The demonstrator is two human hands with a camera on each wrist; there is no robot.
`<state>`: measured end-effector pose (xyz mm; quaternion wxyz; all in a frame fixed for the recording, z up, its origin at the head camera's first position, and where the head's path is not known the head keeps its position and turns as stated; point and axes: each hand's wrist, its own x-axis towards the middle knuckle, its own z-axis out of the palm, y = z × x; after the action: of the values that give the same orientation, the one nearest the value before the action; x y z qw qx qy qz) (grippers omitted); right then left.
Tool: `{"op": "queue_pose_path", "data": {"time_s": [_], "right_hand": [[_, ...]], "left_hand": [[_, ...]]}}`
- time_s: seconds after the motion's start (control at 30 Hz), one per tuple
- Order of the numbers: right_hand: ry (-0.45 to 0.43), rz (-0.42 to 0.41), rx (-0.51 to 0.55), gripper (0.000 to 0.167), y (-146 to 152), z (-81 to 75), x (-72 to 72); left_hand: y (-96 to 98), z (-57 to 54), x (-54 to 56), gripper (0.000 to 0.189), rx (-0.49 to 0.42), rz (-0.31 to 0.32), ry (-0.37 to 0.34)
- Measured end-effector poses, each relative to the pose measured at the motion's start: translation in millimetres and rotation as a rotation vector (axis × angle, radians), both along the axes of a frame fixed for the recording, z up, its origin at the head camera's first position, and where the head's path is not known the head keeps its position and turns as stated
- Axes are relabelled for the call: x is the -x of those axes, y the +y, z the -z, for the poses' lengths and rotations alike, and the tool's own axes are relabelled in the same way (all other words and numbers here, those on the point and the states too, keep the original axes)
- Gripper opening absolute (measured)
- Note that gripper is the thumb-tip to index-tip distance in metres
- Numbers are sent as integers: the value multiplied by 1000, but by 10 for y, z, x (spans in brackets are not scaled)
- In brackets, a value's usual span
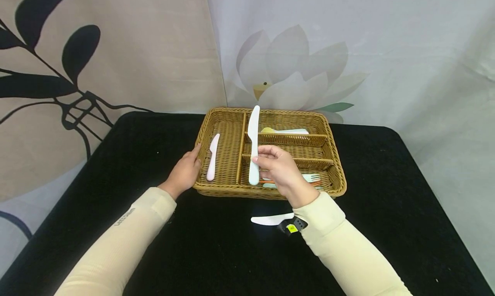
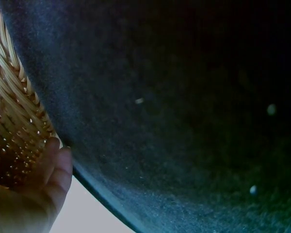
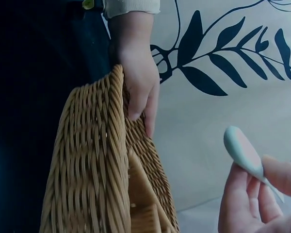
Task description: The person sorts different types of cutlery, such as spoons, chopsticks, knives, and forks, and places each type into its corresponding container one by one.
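Observation:
My left hand [image 1: 182, 174] holds the left rim of a brown wicker cutlery basket [image 1: 228, 191], its thumb over the rim in the right wrist view. Raised over the basket, my right hand [image 1: 284, 172] pinches a knife [image 1: 253, 137] with a white blade and pale mint handle, blade pointing away from me. The handle end [image 3: 240, 148] sticks out between thumb and fingers in the right wrist view. A pink-handled knife [image 1: 212, 158] lies in the basket's long left compartment. A second knife [image 1: 268, 220] lies on the black cloth in front, partly hidden by the right wrist.
A spoon [image 1: 288, 131] with a yellowish bowl lies in the back right compartment. The front right compartment has forks [image 1: 312, 178] and other cutlery, partly behind my right hand. Black cloth covers the table [image 1: 216, 253]; a printed curtain [image 1: 162, 47] hangs behind it.

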<state>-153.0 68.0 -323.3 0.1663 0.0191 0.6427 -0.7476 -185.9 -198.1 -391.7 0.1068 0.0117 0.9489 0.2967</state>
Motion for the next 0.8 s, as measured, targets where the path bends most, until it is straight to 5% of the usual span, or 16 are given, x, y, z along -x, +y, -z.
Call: {"op": "queue_pose_path", "data": {"time_s": [0.8], "right_hand": [[-168, 102, 29, 31, -870, 178, 257]], "left_hand": [[-14, -26, -13, 56, -8, 12, 1]]}}
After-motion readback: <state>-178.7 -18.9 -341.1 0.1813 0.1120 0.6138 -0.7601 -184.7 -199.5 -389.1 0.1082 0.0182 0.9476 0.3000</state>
